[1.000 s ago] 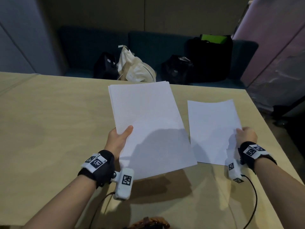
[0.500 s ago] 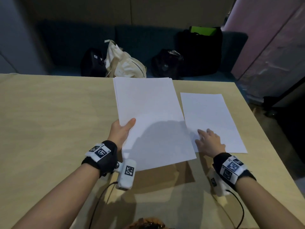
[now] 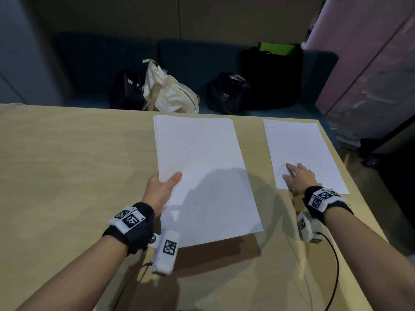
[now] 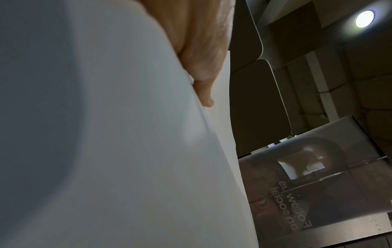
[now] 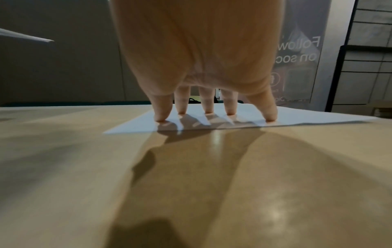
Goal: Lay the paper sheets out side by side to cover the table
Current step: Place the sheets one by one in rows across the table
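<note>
A stack of white paper sheets (image 3: pixel 202 176) is held above the light wooden table (image 3: pixel 67 176), casting a shadow below it. My left hand (image 3: pixel 161 189) grips its left edge, thumb on top; the left wrist view shows the stack (image 4: pixel 116 151) from underneath with my fingers (image 4: pixel 203 80) against it. A single white sheet (image 3: pixel 298 144) lies flat near the table's far right corner. My right hand (image 3: pixel 298 176) presses its near left part with spread, straight fingertips (image 5: pixel 208 110); the sheet (image 5: pixel 297 117) shows flat in the right wrist view.
Beyond the table's far edge a dark bench holds black bags (image 3: pixel 226 93), a cream tote bag (image 3: pixel 170 93) and a large black bag (image 3: pixel 271 77). The table's right edge (image 3: pixel 350 176) runs close beside the single sheet. Bare tabletop stretches to the left.
My right hand went from holding the single sheet's near right edge to pressing flat on it. The sheet now lies further right and further back, apart from the stack.
</note>
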